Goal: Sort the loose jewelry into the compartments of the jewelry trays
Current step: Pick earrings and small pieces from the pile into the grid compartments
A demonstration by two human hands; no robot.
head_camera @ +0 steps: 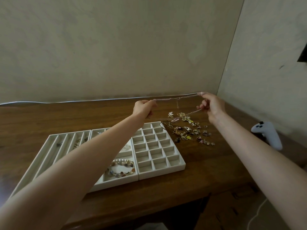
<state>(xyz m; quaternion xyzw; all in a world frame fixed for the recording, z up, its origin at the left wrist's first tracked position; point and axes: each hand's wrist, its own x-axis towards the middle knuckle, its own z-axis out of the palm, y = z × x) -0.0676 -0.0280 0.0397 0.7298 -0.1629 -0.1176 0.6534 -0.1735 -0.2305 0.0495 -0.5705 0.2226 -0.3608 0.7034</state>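
Note:
A thin pale pink chain necklace (172, 98) is stretched in the air between my left hand (144, 108) and my right hand (210, 105), both pinched on it, above the far part of the table. Its lower strand hangs down toward a small pendant (175, 120). Under it lies a pile of loose jewelry (189, 130) of small gold and coloured pieces. Three white trays sit side by side: a long-slot tray (54, 138), a middle tray (119, 179) holding a beaded bracelet (121, 168), and a grid tray (182, 165) of small compartments.
The wooden table (207, 171) stands in a corner, walls close behind and at the right. A white game controller (267, 135) lies at the right edge. A pale cable (66, 101) runs along the table's back edge.

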